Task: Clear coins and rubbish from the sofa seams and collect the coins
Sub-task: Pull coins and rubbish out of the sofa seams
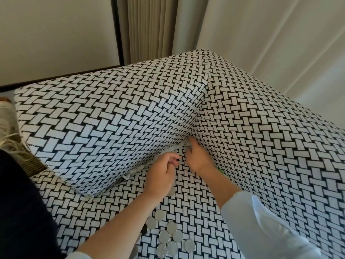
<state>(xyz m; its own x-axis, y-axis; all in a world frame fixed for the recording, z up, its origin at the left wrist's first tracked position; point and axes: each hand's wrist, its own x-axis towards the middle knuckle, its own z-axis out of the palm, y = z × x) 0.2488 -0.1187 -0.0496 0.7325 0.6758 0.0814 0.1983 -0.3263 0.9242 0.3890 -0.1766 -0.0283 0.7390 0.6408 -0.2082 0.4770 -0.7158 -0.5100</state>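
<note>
A sofa covered in black-and-white woven-pattern fabric fills the view. My right hand (198,157) reaches into the corner seam (183,144) where the armrest, backrest and seat meet, and its fingertips touch something pale there; I cannot tell whether it is a coin. My left hand (162,172) hovers just left of it over the seat with fingers curled; whether it holds anything is hidden. Several silver coins (169,238) lie in a loose pile on the seat (196,206) near my left forearm. One more coin (171,191) lies just under my left wrist. A green scrap (221,171) peeks out beside my right wrist.
The armrest (104,128) rises on the left and the backrest (270,137) on the right. White threads hang along the armrest's lower seam (128,175). A beige curtain (149,27) and pale walls stand behind. A dark garment (20,202) and a wicker item (31,161) lie at left.
</note>
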